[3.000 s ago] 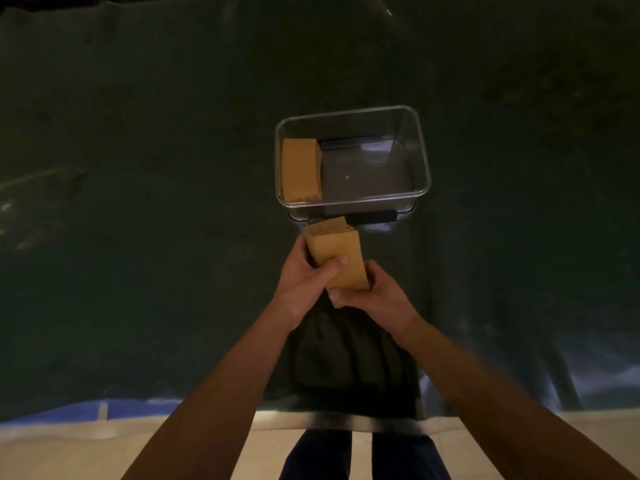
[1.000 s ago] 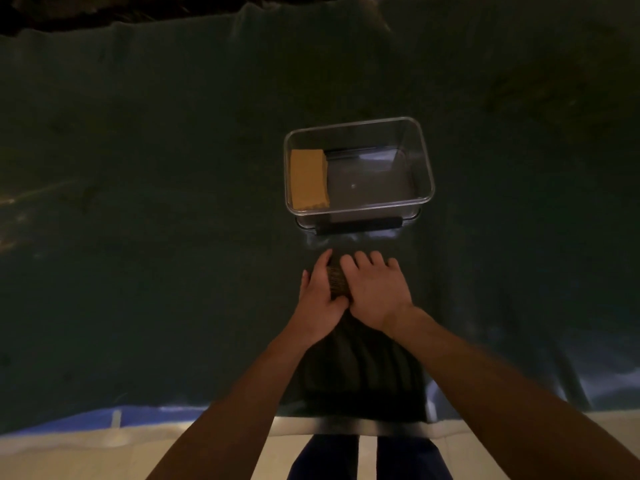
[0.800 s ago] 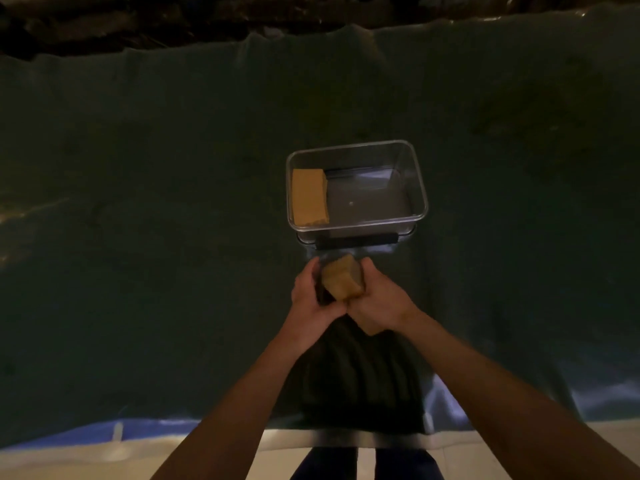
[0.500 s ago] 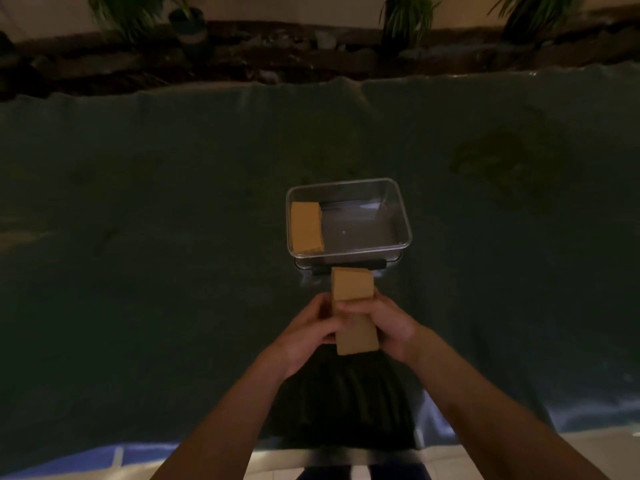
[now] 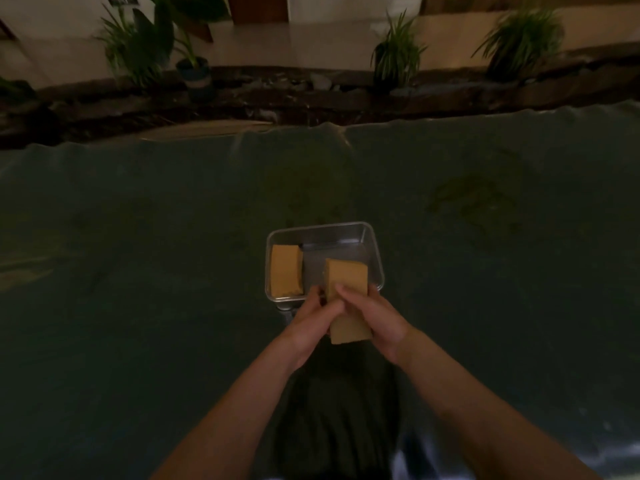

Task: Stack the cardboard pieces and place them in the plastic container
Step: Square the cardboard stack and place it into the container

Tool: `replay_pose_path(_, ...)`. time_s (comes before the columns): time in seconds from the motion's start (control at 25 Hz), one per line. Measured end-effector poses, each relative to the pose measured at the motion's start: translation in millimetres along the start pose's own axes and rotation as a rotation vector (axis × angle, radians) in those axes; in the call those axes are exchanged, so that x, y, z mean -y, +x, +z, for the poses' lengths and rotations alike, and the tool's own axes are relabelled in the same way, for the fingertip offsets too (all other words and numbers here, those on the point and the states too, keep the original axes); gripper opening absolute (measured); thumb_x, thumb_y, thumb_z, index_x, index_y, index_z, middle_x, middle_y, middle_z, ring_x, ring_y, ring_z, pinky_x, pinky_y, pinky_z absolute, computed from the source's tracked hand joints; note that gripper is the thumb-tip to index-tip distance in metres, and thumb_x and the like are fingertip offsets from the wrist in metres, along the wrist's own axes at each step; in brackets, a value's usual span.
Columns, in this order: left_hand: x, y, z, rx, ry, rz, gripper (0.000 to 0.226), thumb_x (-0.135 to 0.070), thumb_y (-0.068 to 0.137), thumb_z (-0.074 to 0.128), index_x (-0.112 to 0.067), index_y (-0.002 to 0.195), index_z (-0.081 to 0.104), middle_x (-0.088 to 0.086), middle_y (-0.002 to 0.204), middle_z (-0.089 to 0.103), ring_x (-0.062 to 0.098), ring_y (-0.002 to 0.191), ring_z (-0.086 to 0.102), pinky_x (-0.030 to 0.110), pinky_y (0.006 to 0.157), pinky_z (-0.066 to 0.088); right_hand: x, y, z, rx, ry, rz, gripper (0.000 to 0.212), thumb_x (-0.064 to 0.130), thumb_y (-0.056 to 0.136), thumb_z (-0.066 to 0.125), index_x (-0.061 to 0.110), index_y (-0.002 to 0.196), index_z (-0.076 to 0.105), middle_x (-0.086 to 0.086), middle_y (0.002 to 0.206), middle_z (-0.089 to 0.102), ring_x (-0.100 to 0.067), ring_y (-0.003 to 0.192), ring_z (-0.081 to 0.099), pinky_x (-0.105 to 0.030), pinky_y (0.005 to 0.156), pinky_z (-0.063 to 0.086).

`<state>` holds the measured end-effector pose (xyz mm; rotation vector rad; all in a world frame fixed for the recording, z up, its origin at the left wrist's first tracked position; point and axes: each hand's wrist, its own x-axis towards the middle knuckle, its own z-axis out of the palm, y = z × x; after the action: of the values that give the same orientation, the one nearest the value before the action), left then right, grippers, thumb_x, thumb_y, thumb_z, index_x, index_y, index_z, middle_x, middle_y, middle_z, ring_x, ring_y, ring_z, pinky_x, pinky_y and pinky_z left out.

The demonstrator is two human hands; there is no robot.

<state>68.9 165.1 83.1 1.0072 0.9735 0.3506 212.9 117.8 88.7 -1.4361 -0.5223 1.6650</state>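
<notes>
1. Compared with half a second ago, the cardboard stack [image 5: 347, 299] in the hands has travelled forward, and its far end now overlaps the near right part of the plastic container [image 5: 375, 252]; the view has also tipped up to take in more of the room.
2. Both hands clasp this stack from opposite sides: the left hand [image 5: 311, 325] presses against its left edge, and the right hand [image 5: 375, 320] wraps its right side with fingers [image 5: 346, 294] laid across the top face.
3. Its long axis runs away from the person, the near end poking out below the palms.
4. Whether the stack touches the container rim cannot be told.
5. A second cardboard stack [image 5: 286, 270] lies flat inside the container, against the left wall.
6. The clear container sits on a dark green sheet [image 5: 138, 271] that covers the work surface.
7. Beyond the sheet's far edge, potted plants [image 5: 398, 57] stand along a dark stone border, with a pale floor behind them.
8. Lighting is dim, so fine detail on the cardboard is unclear.
</notes>
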Motion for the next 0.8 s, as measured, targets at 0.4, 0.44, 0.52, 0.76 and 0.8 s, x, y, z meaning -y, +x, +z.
replay_pose_path(0.4, -35, 50, 51, -0.059, 0.041, 0.015, 0.066, -0.053, 0.082, 0.062, -0.034, 0.141, 0.038, 0.002, 0.134, 0.054, 0.023, 0.123, 0.054, 0.050, 0.107, 0.044, 61, 26, -58, 0.038, -0.025, 0.049, 0.061, 0.040, 0.082, 0.071, 0.032, 0.133, 0.038, -0.005, 0.124, 0.057, -0.028, 0.113, 0.057, -0.052, 0.099, 0.048)
replay_pose_path(0.44, -38, 54, 50, -0.082, 0.037, 0.009, 0.065, -0.051, 0.082, 0.063, -0.033, 0.140, 0.041, 0.002, 0.133, 0.056, 0.023, 0.122, 0.055, 0.050, 0.106, 0.045, 66, 30, -59, 0.043, -0.024, 0.063, 0.063, 0.041, 0.082, 0.072, 0.031, 0.134, 0.038, -0.006, 0.125, 0.057, -0.028, 0.114, 0.057, -0.053, 0.099, 0.048)
replay_pose_path(0.52, -41, 63, 48, -0.124, 0.016, -0.001, 0.060, -0.048, 0.083, 0.065, -0.032, 0.137, 0.046, 0.002, 0.131, 0.059, 0.023, 0.120, 0.057, 0.051, 0.105, 0.046, 72, 36, -59, 0.031, -0.074, 0.087, 0.064, 0.043, 0.083, 0.070, 0.030, 0.136, 0.036, -0.006, 0.124, 0.057, -0.028, 0.113, 0.057, -0.052, 0.099, 0.048)
replay_pose_path(0.76, -54, 103, 14, -0.267, 0.005, -0.103, 0.051, -0.040, 0.086, 0.064, -0.027, 0.134, 0.048, 0.006, 0.128, 0.058, 0.027, 0.115, 0.057, 0.049, 0.102, 0.047, 96, 72, -64, -0.293, -0.123, 0.033, 0.046, 0.052, 0.093, 0.052, 0.027, 0.132, 0.047, -0.004, 0.129, 0.056, -0.022, 0.111, 0.055, -0.045, 0.099, 0.046)
replay_pose_path(0.8, -56, 110, 7, -0.284, 0.011, -0.135, 0.053, -0.040, 0.086, 0.064, -0.026, 0.135, 0.047, 0.006, 0.128, 0.057, 0.027, 0.114, 0.057, 0.050, 0.103, 0.046, 97, 82, -70, -0.396, -0.099, 0.035, 0.045, 0.048, 0.096, 0.049, 0.025, 0.135, 0.048, -0.005, 0.133, 0.053, -0.023, 0.115, 0.052, -0.045, 0.103, 0.043)
